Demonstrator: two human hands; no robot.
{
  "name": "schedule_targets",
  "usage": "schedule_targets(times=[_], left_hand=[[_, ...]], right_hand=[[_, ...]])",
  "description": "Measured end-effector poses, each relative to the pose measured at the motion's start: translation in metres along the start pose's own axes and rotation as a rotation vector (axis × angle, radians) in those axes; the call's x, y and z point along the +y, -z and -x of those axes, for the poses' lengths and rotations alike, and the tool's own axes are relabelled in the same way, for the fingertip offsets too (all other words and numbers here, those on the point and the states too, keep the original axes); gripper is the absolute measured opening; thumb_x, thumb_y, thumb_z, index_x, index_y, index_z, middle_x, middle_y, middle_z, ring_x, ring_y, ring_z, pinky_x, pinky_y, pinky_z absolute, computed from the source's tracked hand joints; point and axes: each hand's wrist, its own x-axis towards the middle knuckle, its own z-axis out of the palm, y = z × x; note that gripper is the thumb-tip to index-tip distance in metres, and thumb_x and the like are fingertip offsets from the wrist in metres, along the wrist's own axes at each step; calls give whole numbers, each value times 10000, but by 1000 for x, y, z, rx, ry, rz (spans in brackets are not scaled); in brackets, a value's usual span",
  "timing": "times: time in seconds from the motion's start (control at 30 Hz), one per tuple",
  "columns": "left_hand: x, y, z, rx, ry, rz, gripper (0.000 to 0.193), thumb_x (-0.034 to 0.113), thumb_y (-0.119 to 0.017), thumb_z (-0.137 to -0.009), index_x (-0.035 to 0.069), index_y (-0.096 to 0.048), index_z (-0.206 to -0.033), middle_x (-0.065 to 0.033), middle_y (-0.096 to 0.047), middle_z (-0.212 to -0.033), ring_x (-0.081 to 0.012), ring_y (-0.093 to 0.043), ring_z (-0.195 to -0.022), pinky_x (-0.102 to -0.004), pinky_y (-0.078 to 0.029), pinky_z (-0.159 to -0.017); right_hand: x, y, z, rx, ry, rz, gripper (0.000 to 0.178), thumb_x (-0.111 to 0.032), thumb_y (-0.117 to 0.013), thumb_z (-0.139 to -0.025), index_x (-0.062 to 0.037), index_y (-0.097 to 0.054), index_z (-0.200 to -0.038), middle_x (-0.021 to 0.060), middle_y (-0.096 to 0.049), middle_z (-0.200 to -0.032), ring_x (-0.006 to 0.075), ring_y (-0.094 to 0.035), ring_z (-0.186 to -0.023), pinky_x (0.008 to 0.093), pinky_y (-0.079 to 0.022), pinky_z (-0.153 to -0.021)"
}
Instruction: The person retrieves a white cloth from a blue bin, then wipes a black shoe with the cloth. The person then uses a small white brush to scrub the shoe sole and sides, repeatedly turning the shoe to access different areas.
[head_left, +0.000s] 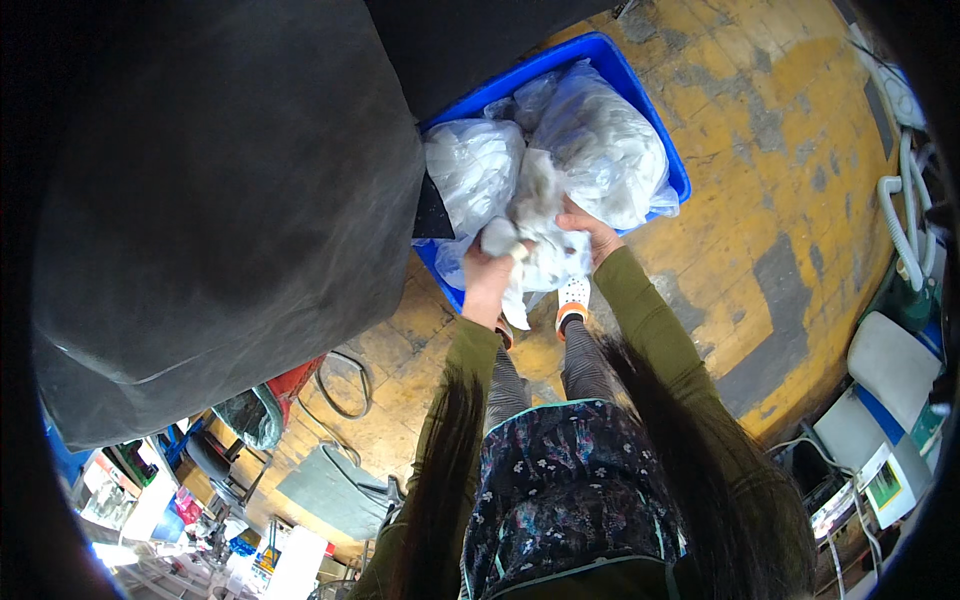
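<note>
My left hand (pixel 487 275) is closed on a bunch of soft white wadding (pixel 555 262) with greyish patches, thumb on top. From the other side my right hand (pixel 592 228) grips the same white wadding, its fingers partly hidden behind it. Whether this is loose fibre or crumpled cloth, I cannot make out. It hangs over the near edge of a blue plastic bin (pixel 655 115). Inside the bin lie a large clear plastic bag (pixel 605 140) of whitish stuff and a smaller bag (pixel 475 165) to its left.
Something large under a dark grey cover (pixel 220 200) stands close on my left, reaching the bin's edge. The worn yellow floor (pixel 740 270) spreads to the right. A grey chair (pixel 890 365) and pale hoses (pixel 905 205) are at the far right. A dark cable loop (pixel 345 385) lies at lower left.
</note>
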Motion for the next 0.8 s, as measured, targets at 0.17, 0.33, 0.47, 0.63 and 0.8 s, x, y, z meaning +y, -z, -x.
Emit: schedule_targets(times=[0.17, 0.33, 0.47, 0.63, 0.8], left_hand=[[-32, 50, -28, 12, 80, 479, 398, 55, -727, -748, 18, -552, -1103, -85, -620, -1014, -202, -613, -910, -351, -526, -735], [-36, 64, -32, 59, 146, 492, 352, 53, -752, -719, 14, -589, -1028, -64, -628, -983, -184, -618, -848, -321, -507, -706], [-41, 69, -31, 112, 107, 355, 299, 57, -755, -714, 59, -608, -975, -30, -638, -913, -147, -613, -739, -283, -488, -587], [-61, 51, -40, 159, 66, 448, 271, 45, -742, -726, 80, -614, -963, -16, -636, -874, -136, -603, -713, -283, -458, -542], [-54, 57, -44, 44, 31, 555, 201, 96, -686, -800, 70, -612, -985, -14, -631, -893, -129, -574, -699, -269, -440, -547]], right_hand=[[0, 11, -20, -348, -147, 287, 699, -60, -667, -717, -67, -384, -1356, 178, -537, -1182, 188, -572, -942, 305, -495, -753], [39, 28, -47, -216, -23, 737, 497, -119, -641, -748, -132, -544, -1236, 124, -643, -1014, 205, -605, -875, 315, -476, -801], [63, 9, -41, 117, -98, 465, 536, -231, -656, -797, -109, -487, -1290, 142, -548, -1215, 216, -538, -1076, 329, -392, -933], [55, -20, -13, -90, 228, 686, 611, -192, -691, -760, -112, -454, -1317, 147, -567, -1211, 231, -569, -1066, 317, -435, -874], [81, 18, -24, 170, 222, 1177, 586, -130, -644, -764, -63, -447, -1312, 154, -571, -1219, 271, -559, -1103, 360, -432, -920]])
